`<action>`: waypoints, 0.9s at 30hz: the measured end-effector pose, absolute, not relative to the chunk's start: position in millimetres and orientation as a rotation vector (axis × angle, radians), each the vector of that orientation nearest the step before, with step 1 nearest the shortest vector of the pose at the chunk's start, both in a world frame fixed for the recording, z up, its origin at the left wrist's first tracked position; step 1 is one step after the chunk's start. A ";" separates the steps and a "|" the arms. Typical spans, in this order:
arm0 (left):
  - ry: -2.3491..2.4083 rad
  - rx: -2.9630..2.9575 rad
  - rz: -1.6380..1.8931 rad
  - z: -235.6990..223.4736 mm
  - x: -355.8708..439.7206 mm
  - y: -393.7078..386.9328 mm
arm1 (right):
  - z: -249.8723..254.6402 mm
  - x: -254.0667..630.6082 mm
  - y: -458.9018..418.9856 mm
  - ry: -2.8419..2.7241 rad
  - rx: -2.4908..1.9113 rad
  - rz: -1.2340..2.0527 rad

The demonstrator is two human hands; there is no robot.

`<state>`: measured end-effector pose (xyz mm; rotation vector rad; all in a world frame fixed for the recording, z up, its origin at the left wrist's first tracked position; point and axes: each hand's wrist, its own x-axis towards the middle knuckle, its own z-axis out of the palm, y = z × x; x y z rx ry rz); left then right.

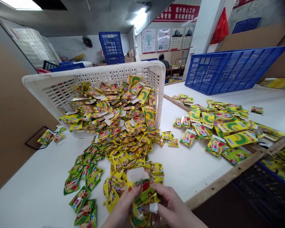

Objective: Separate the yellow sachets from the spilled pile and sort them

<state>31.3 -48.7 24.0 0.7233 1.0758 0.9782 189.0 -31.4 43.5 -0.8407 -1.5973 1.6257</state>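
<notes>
Low in the middle of the view, my left hand [124,202] grips a small yellow carton [136,175] with its white flap up. My right hand [172,202], a white wrap on one finger, pinches green and yellow candy sachets [146,197] against that carton. Whether the sachets are inside it or in front cannot be made out. Yellow sachets [123,158] lie heaped just beyond my hands, and green sachets [79,198] spread to the left. Behind them a white plastic basket [162,95], tipped on its side, holds many flat cartons [114,114].
More cartons [216,144] lie scattered on the white table [171,171] to the right. A blue crate [204,74] stands behind them. The table's wooden edge [228,171] runs along the right, above another blue crate [247,190]. A brown cardboard panel [11,126] rises at left; a person sits far back.
</notes>
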 end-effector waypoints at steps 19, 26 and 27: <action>1.017 1.110 0.782 26.7 35.4 -61.8 | 89.9 203.6 -17.5 -2.252 -0.971 1.091; 0.972 1.319 0.690 9.8 29.2 -58.3 | 87.0 220.5 -21.4 -2.297 -0.933 1.108; 0.968 1.347 0.668 7.5 29.1 -58.8 | 82.3 221.5 -23.0 -2.284 -0.920 1.092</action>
